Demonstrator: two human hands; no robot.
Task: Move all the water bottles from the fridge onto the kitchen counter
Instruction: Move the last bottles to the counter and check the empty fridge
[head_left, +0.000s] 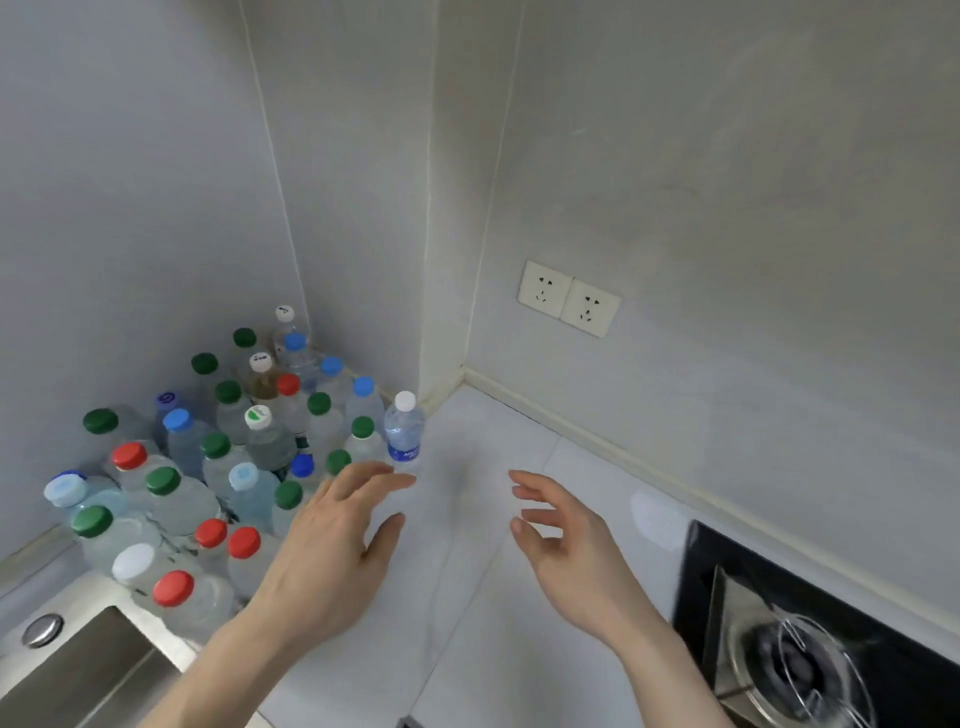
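Several clear water bottles (208, 467) with green, red, blue and white caps stand packed in the left corner of the white kitchen counter (467, 597). A small bottle with a white cap and blue label (404, 434) stands at the group's right edge. My left hand (332, 551) hovers just in front of it, fingers spread, holding nothing. To the right, my right hand (566, 545) also hangs empty above the counter with its fingers loosely bent. The fridge is out of view.
A steel sink (78, 670) lies at the lower left, just in front of the bottles. A black gas hob with a burner (800, 660) fills the lower right. Two wall sockets (569, 298) sit on the right wall above the counter.
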